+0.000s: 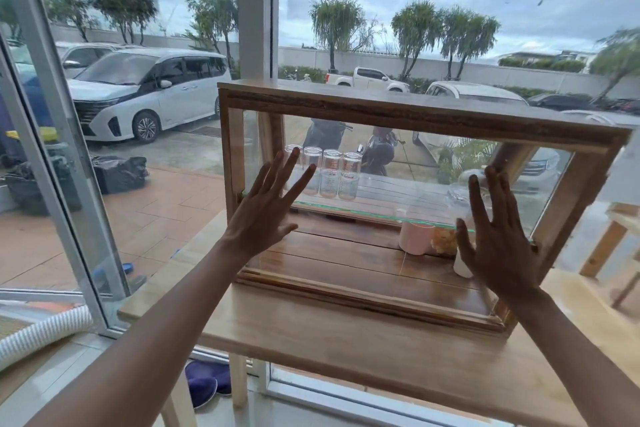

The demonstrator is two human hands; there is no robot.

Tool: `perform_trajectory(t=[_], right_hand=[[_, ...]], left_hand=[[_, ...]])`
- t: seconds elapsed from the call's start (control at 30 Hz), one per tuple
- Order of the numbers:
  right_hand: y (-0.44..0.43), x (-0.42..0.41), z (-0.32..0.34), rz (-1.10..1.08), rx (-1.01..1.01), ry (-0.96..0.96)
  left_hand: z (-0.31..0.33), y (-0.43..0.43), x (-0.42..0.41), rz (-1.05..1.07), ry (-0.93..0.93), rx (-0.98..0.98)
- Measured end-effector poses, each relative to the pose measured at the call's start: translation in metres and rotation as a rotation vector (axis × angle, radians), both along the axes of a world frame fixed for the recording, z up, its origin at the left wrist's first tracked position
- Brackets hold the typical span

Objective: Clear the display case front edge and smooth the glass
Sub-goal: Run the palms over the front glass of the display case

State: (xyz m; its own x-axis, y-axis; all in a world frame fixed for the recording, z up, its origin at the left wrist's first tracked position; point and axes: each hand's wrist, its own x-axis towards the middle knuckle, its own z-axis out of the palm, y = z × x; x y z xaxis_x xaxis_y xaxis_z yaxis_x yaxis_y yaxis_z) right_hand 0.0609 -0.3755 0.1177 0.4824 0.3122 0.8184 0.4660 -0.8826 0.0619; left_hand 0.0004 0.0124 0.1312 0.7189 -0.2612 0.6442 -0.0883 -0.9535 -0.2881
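Note:
A wooden display case (408, 111) with a glass front (388, 180) stands on a light wooden table (346, 340) by the window. My left hand (268, 210) lies flat against the left part of the glass, fingers spread. My right hand (497, 236) is pressed flat on the right part of the glass, fingers apart. Neither hand holds anything. Inside, several clear glasses (332, 172) stand upside down on a glass shelf. A pink cup (414, 236) and a yellowish item (443, 241) sit on the case floor, partly behind my right hand.
Large windows (138, 80) rise behind and to the left of the table, with parked cars outside. A white corrugated hose (41, 329) lies at the lower left. Blue slippers (207, 383) rest on the floor under the table. A wooden stool (616, 239) stands at the right.

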Motion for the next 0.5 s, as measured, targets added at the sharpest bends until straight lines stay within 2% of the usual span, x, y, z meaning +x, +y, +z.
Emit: perform_trajectory(t=[0.1,0.3,0.5], right_hand=[[0.022,-0.001,0.001,0.036,0.077,0.005],[0.045,0.007,0.004,0.058,-0.046,-0.010],[0.024,0.017,0.008,0.034,-0.140,-0.014]], left_hand=[[0.005,-0.013,0.001,-0.038,-0.006,0.029],[0.008,-0.036,0.014,-0.020,0.015,-0.036],[0.009,-0.026,0.017,-0.033,0.029,-0.055]])
